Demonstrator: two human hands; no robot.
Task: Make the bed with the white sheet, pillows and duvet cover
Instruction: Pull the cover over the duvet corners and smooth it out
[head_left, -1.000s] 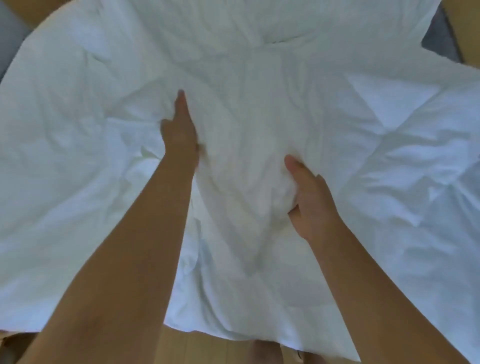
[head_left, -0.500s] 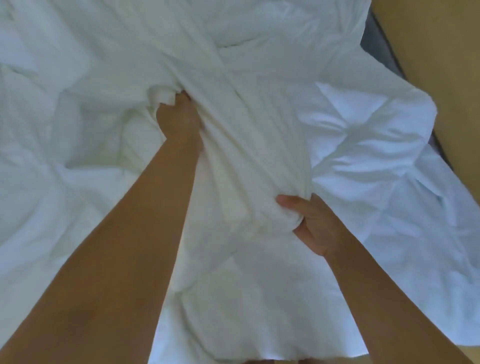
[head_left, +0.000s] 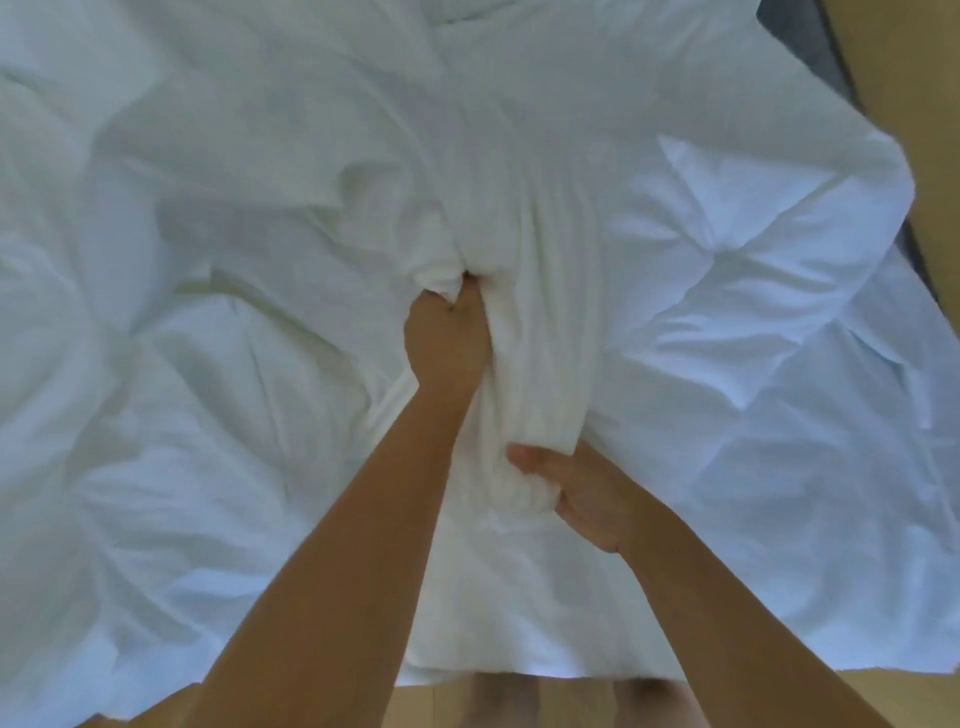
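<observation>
Left hand (head_left: 447, 345) and right hand (head_left: 582, 493) still clutch the duvet cover (head_left: 530, 395), now bunched tighter between them

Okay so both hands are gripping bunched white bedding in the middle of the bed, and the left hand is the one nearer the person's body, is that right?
Not quite. Both hands do grip the bunched white bedding, but the head view shows the right hand nearer the body; the left hand reaches farther up the bed.

Plain white duvet cover (head_left: 260, 364).
</observation>
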